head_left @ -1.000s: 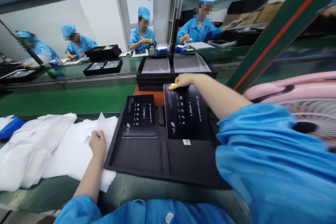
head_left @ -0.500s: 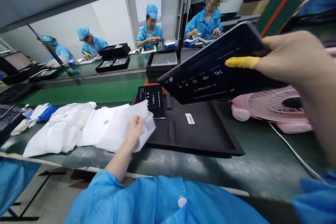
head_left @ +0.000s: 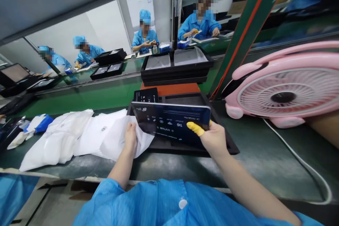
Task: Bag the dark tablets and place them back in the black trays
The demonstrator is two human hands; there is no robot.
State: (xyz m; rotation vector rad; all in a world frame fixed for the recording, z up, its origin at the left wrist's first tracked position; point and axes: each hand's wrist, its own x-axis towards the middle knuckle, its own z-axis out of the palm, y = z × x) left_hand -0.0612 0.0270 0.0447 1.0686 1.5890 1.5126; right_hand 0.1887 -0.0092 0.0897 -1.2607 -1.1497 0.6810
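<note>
My right hand (head_left: 215, 137), with a yellow finger cot on the thumb, grips the right end of a dark tablet (head_left: 164, 120) with white print on its face. The tablet is tilted up above a black foam tray (head_left: 227, 141). Its left edge is close to a white sleeve bag (head_left: 119, 143), whose opening my left hand (head_left: 130, 137) pinches. Whether the tablet's lower left corner lies inside the bag I cannot tell. Another dark tablet (head_left: 145, 94) rests in the tray, partly hidden behind the held one.
Piles of white bags (head_left: 60, 130) lie left on the green bench. A blue packet (head_left: 42, 123) sits beyond them. A pink fan (head_left: 283, 84) with a white cable stands at the right. Stacked black trays (head_left: 177, 72) are behind. Several co-workers in blue sit across the line.
My right hand has brought the tablet down and left, from high on the right to beside the bag's mouth. My left hand still holds the bag.
</note>
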